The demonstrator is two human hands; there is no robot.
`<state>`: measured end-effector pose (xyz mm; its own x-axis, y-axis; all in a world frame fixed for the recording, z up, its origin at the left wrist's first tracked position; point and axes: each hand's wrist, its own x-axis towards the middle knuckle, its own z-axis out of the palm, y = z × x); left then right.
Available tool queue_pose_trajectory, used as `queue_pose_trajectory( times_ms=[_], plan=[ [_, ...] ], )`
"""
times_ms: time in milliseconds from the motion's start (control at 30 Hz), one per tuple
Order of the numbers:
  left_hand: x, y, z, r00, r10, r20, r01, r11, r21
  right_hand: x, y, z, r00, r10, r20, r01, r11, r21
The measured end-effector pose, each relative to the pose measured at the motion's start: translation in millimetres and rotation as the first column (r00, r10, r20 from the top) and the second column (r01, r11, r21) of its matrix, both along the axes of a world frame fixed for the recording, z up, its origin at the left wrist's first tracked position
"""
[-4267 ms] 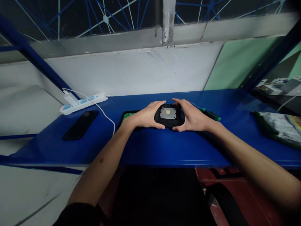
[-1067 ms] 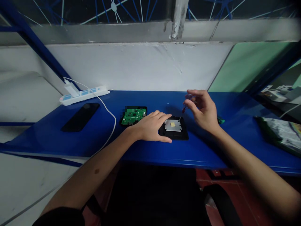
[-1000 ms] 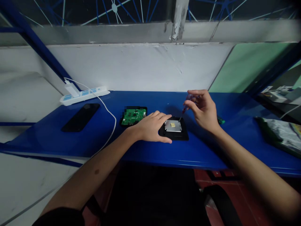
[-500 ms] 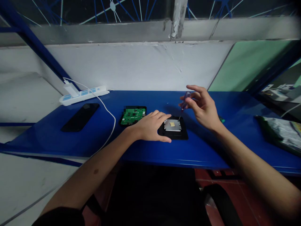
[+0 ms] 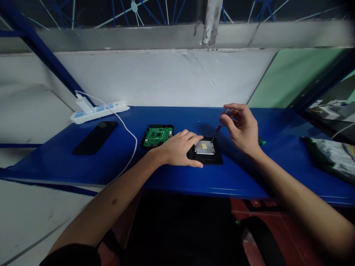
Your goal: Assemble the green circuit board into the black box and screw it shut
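A black plastic cover (image 5: 217, 158) lies on the blue table with a silver metal plate (image 5: 208, 150) on it. A small pale yellow square pad (image 5: 204, 146) sits on the plate. My left hand (image 5: 181, 149) holds the cover by its left side, fingers along the back and thumb at the front. In my right hand (image 5: 242, 127) is a screwdriver (image 5: 218, 129) with a translucent purplish handle. It tilts, its tip down at the plate's back right corner. Left of the cover, a green circuit board (image 5: 158, 136) rests in a black case, partly hidden behind my left hand.
At the left lie a black phone (image 5: 95, 137) and a white power strip (image 5: 101, 112) with a charger plugged in; its white cable (image 5: 130, 129) crosses the table. A small green object (image 5: 261, 142) lies beyond my right wrist. A plastic bag (image 5: 332, 155) is at the right.
My right hand has shifted slightly right and turned the screwdriver, whose handle now leans further right. The tip stays at the same corner. My left hand keeps its hold on the cover.
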<state>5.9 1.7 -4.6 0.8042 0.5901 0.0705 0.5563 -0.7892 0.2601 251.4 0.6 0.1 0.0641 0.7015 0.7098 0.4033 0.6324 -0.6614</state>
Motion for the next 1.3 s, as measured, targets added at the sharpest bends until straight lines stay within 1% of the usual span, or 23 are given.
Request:
queue_pose_trajectory(
  times_ms=[167,467,700,833,900,1033,1233,1300],
  plan=[
    [-0.3,0.7,-0.8,1.0,0.002,0.016,-0.002,1.0,-0.007,-1.5,-3.8,-0.9,0.998,0.063,0.014,-0.062,0.997,-0.046],
    [0.2,-1.0,2.2,1.0,0.008,0.018,-0.008,0.999,-0.032,0.0,-5.9,1.1,0.996,-0.017,0.087,0.02,0.999,-0.035],
    [0.5,-0.9,2.0,1.0,0.005,0.001,-0.005,1.0,-0.01,0.8,-6.1,1.5,0.991,-0.028,0.127,0.027,1.0,0.01],
    [0.2,-1.7,2.5,1.0,0.005,0.0,-0.005,1.0,-0.014,0.6,-6.0,2.0,0.993,-0.015,0.118,0.008,0.998,0.066],
    [0.2,-2.0,2.9,1.0,0.009,-0.004,-0.009,1.0,-0.02,0.4,-5.7,2.2,0.994,-0.033,0.108,0.023,0.995,0.092],
    [0.6,-2.2,4.5,1.0,0.011,-0.004,-0.012,0.999,-0.044,-0.5,-7.1,3.2,0.993,-0.082,0.089,0.075,0.994,0.08],
    [0.7,-2.5,5.4,1.0,0.021,-0.005,-0.021,0.999,-0.049,-2.6,-12.8,5.9,0.996,0.009,0.09,-0.011,1.0,0.017],
    [0.5,-2.5,5.0,1.0,0.019,-0.011,-0.02,0.999,-0.043,-2.7,-13.4,6.6,0.994,0.014,0.108,-0.015,1.0,0.01]
  ],
)
